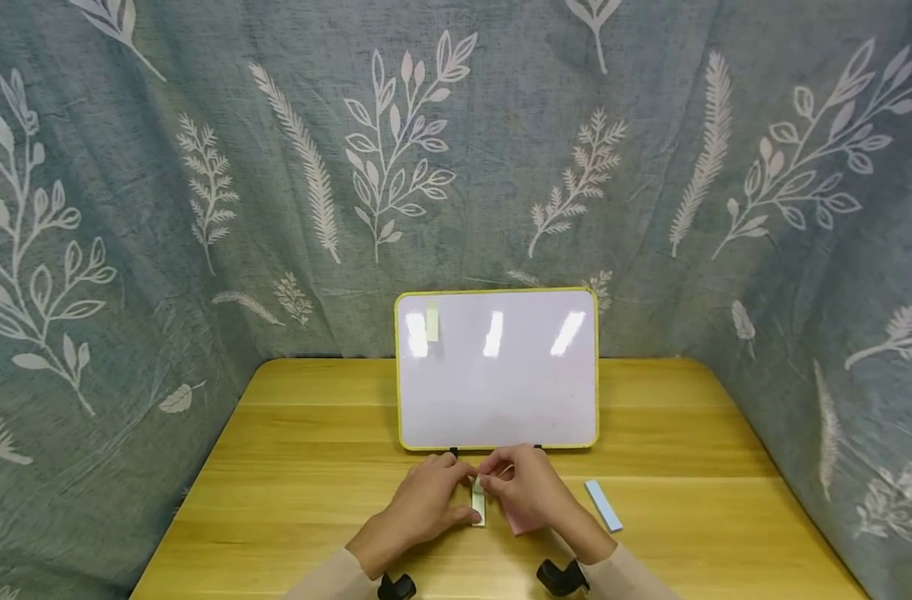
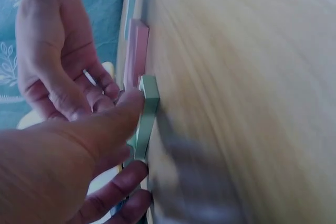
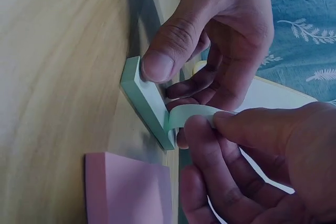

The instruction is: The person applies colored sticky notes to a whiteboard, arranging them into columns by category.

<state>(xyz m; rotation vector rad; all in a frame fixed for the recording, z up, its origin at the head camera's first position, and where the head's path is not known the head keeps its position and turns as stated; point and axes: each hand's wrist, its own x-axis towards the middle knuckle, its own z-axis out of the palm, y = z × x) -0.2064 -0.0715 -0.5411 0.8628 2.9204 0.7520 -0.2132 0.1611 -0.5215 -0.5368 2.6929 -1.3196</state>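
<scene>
A narrow light green sticky note pad point(image 1: 478, 512) lies on the table before the whiteboard. My left hand point(image 1: 426, 498) holds it by its two ends, the thumb on the near end and fingers by the far end. Between its thumb and index finger my right hand point(image 1: 529, 487) pinches the pad's top sheet point(image 3: 181, 114). That sheet curls up off the pad and is still joined to it at the far end in the right wrist view. A pink sticky note pad point(image 3: 136, 190) lies just right of the green one, partly hidden under my right hand in the head view.
A yellow-framed whiteboard point(image 1: 501, 383) stands behind the hands on dark feet. One green sticky note point(image 1: 433, 327) is stuck near its upper left corner. A narrow blue sticky note pad point(image 1: 603, 506) lies to the right on the wooden table point(image 1: 689, 433). Patterned curtains point(image 1: 471, 167) surround the table.
</scene>
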